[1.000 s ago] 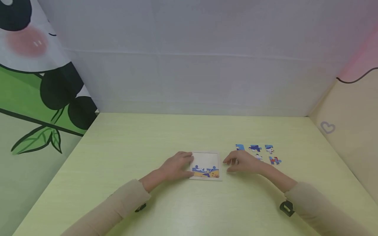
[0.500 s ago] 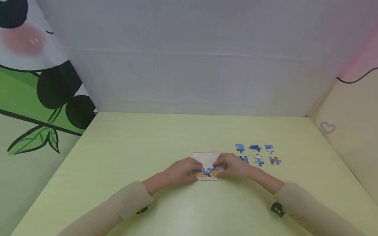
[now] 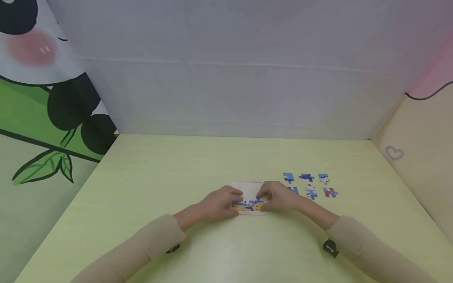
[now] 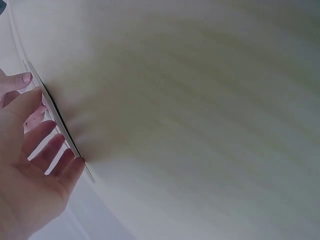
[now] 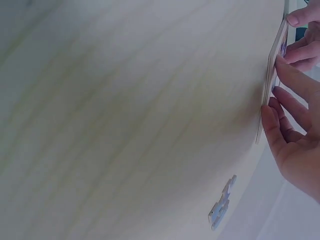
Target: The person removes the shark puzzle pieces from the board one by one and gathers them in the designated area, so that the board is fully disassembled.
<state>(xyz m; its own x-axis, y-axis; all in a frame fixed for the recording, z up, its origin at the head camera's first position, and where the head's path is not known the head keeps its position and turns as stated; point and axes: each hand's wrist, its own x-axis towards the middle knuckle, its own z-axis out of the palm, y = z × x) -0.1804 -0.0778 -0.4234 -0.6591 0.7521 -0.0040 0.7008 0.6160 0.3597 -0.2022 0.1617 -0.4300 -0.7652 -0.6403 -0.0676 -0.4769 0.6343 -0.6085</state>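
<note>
Both grips lie flat, fingers relaxed: left hand (image 3: 218,203) and right hand (image 3: 279,196) press the puzzle tray (image 3: 249,190) edges.

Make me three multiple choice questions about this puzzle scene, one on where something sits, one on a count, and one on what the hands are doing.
1. Where do the loose puzzle pieces lie, relative to the puzzle tray?
A. to its right
B. to its left
C. stacked on it

2. How many loose pieces lie there?
A. two
B. six
C. twelve

3. What are the left hand and right hand doing?
A. hanging above the table
B. each lifting a loose piece
C. resting on the tray's two sides

Answers: 1 A, the head view shows them right of the tray. 2 B, two rows of three. 3 C, each hand's fingers touch a tray side.
</note>
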